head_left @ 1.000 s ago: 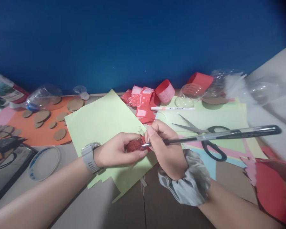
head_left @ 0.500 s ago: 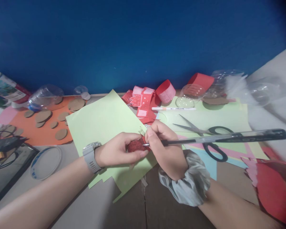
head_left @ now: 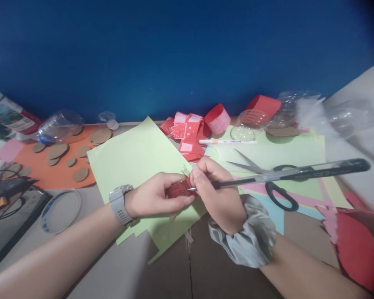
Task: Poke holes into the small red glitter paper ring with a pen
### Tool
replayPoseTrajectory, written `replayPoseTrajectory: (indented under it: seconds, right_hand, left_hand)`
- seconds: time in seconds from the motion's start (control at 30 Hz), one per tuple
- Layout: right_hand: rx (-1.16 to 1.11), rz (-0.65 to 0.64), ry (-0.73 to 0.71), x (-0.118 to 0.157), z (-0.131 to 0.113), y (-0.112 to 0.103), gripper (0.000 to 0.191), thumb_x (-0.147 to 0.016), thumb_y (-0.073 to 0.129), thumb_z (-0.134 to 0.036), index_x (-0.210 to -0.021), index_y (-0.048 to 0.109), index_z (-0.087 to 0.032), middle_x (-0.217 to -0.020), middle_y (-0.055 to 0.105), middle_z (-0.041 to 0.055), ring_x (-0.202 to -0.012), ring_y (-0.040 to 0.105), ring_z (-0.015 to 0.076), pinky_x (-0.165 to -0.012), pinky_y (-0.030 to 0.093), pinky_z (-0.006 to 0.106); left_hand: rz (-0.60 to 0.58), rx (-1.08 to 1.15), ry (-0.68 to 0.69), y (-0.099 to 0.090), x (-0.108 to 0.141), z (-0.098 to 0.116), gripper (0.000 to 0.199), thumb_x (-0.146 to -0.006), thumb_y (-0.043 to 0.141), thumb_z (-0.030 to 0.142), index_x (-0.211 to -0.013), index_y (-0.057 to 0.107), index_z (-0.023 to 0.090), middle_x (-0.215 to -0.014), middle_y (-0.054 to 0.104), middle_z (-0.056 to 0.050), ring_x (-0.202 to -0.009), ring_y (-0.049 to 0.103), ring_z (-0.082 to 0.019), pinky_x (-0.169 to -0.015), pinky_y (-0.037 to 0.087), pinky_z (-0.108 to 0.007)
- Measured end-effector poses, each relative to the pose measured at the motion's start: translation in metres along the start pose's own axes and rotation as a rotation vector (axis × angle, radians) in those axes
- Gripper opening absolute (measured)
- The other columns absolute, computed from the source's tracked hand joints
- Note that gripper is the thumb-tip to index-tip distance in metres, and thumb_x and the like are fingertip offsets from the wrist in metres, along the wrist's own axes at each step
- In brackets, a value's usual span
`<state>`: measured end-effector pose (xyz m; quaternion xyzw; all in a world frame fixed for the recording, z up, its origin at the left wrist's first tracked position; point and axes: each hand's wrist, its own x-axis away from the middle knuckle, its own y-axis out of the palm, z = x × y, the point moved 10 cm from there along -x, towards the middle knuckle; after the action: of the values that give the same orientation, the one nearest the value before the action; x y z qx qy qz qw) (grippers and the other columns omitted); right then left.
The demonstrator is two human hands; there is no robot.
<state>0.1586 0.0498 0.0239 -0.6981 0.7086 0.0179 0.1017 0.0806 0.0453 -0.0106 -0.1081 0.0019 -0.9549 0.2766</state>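
Note:
Over the light green paper (head_left: 127,153), my left hand (head_left: 152,195) is closed around a small red piece with a dark mesh pattern (head_left: 177,189). A grey watch is on that wrist. My right hand (head_left: 216,191) grips a black pen (head_left: 286,174), which lies nearly level and points left. The pen's tip is at the right part of the red piece; whether it touches cannot be made out. Fingers of my right hand also meet the piece's right edge, and part of the piece is hidden by both hands. A grey scrunchie sits on my right wrist.
Black-handled scissors (head_left: 280,195) lie partly open behind the pen. A white marker (head_left: 227,142), red paper rings (head_left: 217,119) and clear plastic pieces (head_left: 252,120) stand farther back. Cardboard discs (head_left: 57,150) rest on orange paper at left, near a glue gun (head_left: 6,193).
The pen's back end has swung slightly up and left. Both hands and the red piece stay almost in place.

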Motion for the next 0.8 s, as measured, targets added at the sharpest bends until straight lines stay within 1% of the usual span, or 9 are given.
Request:
replayPoseTrajectory:
  seconds: [0.13, 0.3, 0.47, 0.6, 0.8]
  right_hand:
    - [-0.012, 0.01, 0.008, -0.0003, 0.0011, -0.001, 0.027, -0.09, 0.041, -0.018, -0.063, 0.036, -0.021, -0.057, 0.033, -0.0064, -0.053, 0.034, 0.0086, -0.051, 0.031, 0.023]
    - [0.002, 0.006, 0.002, 0.0002, 0.0006, -0.001, 0.026, -0.088, 0.042, -0.014, -0.063, 0.037, -0.02, -0.058, 0.035, -0.0059, -0.053, 0.035, 0.0085, -0.051, 0.031, 0.023]
    - [0.01, 0.02, 0.013, -0.0001, 0.0013, -0.0023, 0.027, -0.09, 0.042, -0.018, -0.063, 0.038, -0.02, -0.057, 0.034, -0.0055, -0.052, 0.035, 0.0086, -0.05, 0.031, 0.023]
    - [0.027, 0.013, 0.004, -0.0008, 0.0002, -0.0016, 0.027, -0.089, 0.043, -0.016, -0.062, 0.038, -0.02, -0.057, 0.033, -0.0058, -0.052, 0.034, 0.0084, -0.049, 0.03, 0.023]
    - [-0.014, 0.012, 0.018, -0.0003, 0.0022, -0.0011, 0.028, -0.09, 0.041, -0.02, -0.063, 0.037, -0.021, -0.056, 0.032, -0.0061, -0.051, 0.034, 0.0086, -0.049, 0.031, 0.023]
  left_hand:
    - [0.005, -0.005, -0.005, 0.0, -0.0002, 0.0005, 0.019, -0.087, 0.057, 0.031, -0.085, 0.053, 0.012, -0.056, 0.057, 0.0, -0.045, 0.057, -0.009, -0.043, 0.045, -0.016]
    - [0.006, -0.02, -0.001, 0.0, -0.0001, 0.0024, 0.019, -0.086, 0.057, 0.03, -0.084, 0.053, 0.012, -0.055, 0.058, 0.0, -0.045, 0.057, -0.009, -0.043, 0.044, -0.016]
    - [0.002, -0.002, -0.005, 0.0001, 0.0003, 0.0005, 0.02, -0.086, 0.058, 0.031, -0.083, 0.052, 0.013, -0.056, 0.057, 0.001, -0.045, 0.056, -0.008, -0.043, 0.043, -0.015]
    - [0.004, -0.001, -0.008, -0.0001, 0.0006, -0.0001, 0.02, -0.086, 0.057, 0.032, -0.083, 0.052, 0.013, -0.056, 0.056, 0.001, -0.045, 0.056, -0.008, -0.043, 0.043, -0.016]
    - [0.003, 0.005, -0.012, -0.0003, 0.0006, 0.0004, 0.019, -0.086, 0.058, 0.03, -0.083, 0.053, 0.012, -0.056, 0.057, 0.001, -0.046, 0.056, -0.008, -0.043, 0.043, -0.015]
